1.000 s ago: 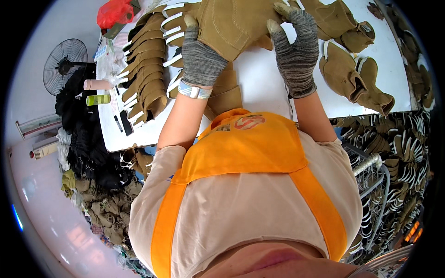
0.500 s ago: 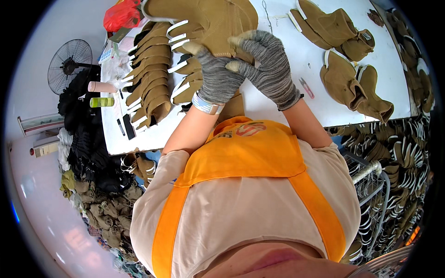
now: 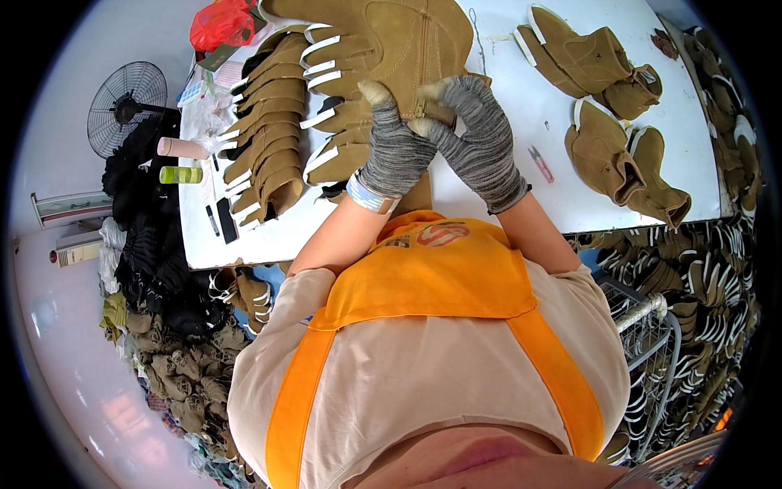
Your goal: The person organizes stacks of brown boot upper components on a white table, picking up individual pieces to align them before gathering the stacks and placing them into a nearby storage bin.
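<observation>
A brown suede boot (image 3: pixel 399 45) lies on the white table in front of me, its sole to the far left and its shaft opening toward me. A zip (image 3: pixel 424 41) runs along its side. My left hand (image 3: pixel 397 151), in a grey knit glove with pale fingertips, is closed on the left of the boot's top edge. My right hand (image 3: pixel 482 140), gloved alike, is closed at the lower end of the zip, thumb and fingertips near the zip pull (image 3: pixel 420 108). Exactly what its fingertips pinch is partly hidden.
Left of the boot stand stacked rows of brown boots (image 3: pixel 273 138) with white soles. Finished-looking boots (image 3: pixel 607 155) lie at the right, beside pink thread snips (image 3: pixel 541 165). A pink bottle (image 3: pixel 181 148), a phone (image 3: pixel 226 220) and a red bag (image 3: pixel 221 24) sit along the left edge.
The boot has shifted slightly right and its zip shows more fully. My left hand has moved a little right and its fingers point more upright; my right hand stays near the boot's top edge.
</observation>
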A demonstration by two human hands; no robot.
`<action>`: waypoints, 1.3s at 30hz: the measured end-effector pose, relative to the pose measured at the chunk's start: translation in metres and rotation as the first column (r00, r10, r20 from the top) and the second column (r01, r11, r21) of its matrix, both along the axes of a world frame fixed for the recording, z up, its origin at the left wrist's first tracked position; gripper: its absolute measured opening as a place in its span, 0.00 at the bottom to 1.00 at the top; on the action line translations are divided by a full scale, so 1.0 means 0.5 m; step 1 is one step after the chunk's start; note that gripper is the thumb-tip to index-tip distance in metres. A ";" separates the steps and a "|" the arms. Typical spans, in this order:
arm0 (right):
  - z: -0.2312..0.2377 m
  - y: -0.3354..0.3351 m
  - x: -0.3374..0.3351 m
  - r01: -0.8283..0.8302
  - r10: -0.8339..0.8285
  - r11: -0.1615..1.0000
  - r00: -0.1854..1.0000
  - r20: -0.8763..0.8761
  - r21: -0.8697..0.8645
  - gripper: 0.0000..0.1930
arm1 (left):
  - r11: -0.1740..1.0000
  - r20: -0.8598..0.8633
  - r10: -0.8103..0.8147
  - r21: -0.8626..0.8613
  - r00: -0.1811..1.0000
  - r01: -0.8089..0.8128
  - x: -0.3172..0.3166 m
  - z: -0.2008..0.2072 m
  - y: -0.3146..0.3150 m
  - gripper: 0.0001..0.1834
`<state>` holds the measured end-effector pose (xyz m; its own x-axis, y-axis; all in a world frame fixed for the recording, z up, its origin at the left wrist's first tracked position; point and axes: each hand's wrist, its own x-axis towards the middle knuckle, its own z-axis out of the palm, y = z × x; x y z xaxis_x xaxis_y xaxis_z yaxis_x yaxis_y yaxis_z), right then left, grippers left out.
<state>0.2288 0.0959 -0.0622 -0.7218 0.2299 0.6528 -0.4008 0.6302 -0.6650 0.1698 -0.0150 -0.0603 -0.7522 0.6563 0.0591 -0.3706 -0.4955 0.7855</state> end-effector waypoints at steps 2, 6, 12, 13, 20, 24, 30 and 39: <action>0.002 -0.012 0.005 0.038 -0.038 0.994 0.999 0.001 -0.104 0.20 | 1.000 -0.044 -0.023 -0.018 0.999 0.022 -0.007 -0.017 -0.005 0.59; 0.002 0.018 0.007 -0.020 0.019 0.999 1.000 -0.016 -0.039 0.22 | 1.000 -0.080 -0.001 -0.006 0.997 0.000 -0.004 -0.023 -0.007 0.56; 0.037 0.103 -0.057 0.234 -0.215 0.971 0.939 -0.269 0.042 0.17 | 0.999 -0.080 -0.031 -0.034 0.996 0.029 0.012 -0.042 -0.013 0.57; 0.040 0.106 -0.061 0.195 -0.178 0.980 0.942 -0.285 0.033 0.16 | 0.999 -0.090 -0.035 -0.033 0.995 0.033 0.016 -0.043 -0.009 0.58; 0.034 0.114 -0.080 0.255 -0.203 0.961 0.914 -0.351 0.109 0.08 | 0.993 -0.113 -0.087 -0.091 0.990 0.077 0.026 -0.038 -0.019 0.61; 0.025 0.130 -0.094 0.457 -0.421 0.889 0.823 -0.381 0.005 0.04 | 0.996 -0.025 -0.079 -0.035 0.997 0.078 0.030 -0.035 -0.023 0.61; 0.016 0.148 -0.065 0.325 -0.345 0.937 0.917 -0.198 -0.128 0.09 | 0.993 0.110 -0.091 0.085 0.990 0.082 0.035 -0.020 -0.018 0.59; -0.001 0.099 -0.031 -0.082 0.080 0.996 0.995 -0.056 -0.039 0.21 | 0.997 -0.041 -0.064 0.036 0.997 0.065 -0.012 -0.027 -0.018 0.53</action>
